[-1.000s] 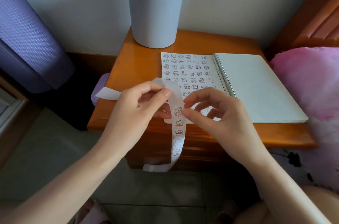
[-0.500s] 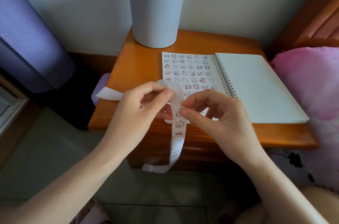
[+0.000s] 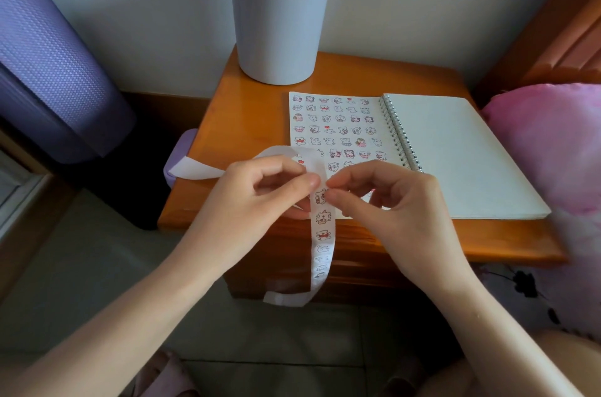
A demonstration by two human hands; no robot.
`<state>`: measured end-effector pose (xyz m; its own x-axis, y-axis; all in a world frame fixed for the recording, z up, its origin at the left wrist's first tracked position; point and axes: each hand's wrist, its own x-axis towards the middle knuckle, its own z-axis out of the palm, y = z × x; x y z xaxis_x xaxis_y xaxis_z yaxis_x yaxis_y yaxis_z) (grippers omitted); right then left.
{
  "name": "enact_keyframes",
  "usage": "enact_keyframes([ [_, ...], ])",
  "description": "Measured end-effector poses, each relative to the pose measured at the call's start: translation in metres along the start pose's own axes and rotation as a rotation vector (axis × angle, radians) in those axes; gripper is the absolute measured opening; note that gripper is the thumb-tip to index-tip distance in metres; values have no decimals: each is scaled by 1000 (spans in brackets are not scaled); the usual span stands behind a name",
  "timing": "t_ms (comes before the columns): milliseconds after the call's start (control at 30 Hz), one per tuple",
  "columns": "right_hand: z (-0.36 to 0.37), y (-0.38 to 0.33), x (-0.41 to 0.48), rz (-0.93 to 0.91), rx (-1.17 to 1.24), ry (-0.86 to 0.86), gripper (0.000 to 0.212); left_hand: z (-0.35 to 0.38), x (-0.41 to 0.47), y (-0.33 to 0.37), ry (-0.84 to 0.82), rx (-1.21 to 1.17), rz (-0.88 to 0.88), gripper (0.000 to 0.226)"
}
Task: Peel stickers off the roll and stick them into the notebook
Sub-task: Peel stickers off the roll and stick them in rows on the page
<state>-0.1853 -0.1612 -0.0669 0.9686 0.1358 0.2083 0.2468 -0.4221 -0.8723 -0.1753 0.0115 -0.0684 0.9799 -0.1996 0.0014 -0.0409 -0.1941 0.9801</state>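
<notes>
Bench of glossy orange-brown wood (image 3: 247,123), seen from the head camera, stands against a pale wall, with grey floor tiles (image 3: 97,266) below. A smooth, round grey plastic tub (image 3: 279,25) sits upright at its back edge. The open spiral-bound notebook (image 3: 455,152) lies flat on the right half, its left page filled with rows of small cartoon stickers and its right page blank. The near corner reaches the bench's front edge.

A soft pink cushion (image 3: 546,143) crowds the right side. Bare wood shows left of the notebook. A lilac sticker-roll holder (image 3: 182,149) sits at the left edge.

The white paper sticker strip (image 3: 322,234) runs from the holder, arches over the front edge and hangs toward the floor. The left hand (image 3: 250,201) pinches it between thumb and forefinger. The right hand (image 3: 390,208) nips its right edge at the uppermost sticker, the other fingers curled.
</notes>
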Motion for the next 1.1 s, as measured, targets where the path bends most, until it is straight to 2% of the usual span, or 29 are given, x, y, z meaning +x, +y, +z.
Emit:
enact_keyframes([
  [333, 5, 1, 2, -40, -148, -19, 4, -2, 2, -2, 43, 91, -34, 13],
  [467, 6, -6, 1, -72, -94, 7, 3, -12, 5, 0, 95, 85, -72, 10],
  [567, 1, -9, 5, 5, 33, -2, 2, -21, 8, 1, 121, 95, -109, 10],
  [767, 5, -1, 14, 205, 11, -74, 5, -24, 9, -4, 115, 197, -144, 11],
  [1100, 13, -1, 13, 228, -58, -78, 6, -28, 11, -6, 82, 218, -213, 14],
])
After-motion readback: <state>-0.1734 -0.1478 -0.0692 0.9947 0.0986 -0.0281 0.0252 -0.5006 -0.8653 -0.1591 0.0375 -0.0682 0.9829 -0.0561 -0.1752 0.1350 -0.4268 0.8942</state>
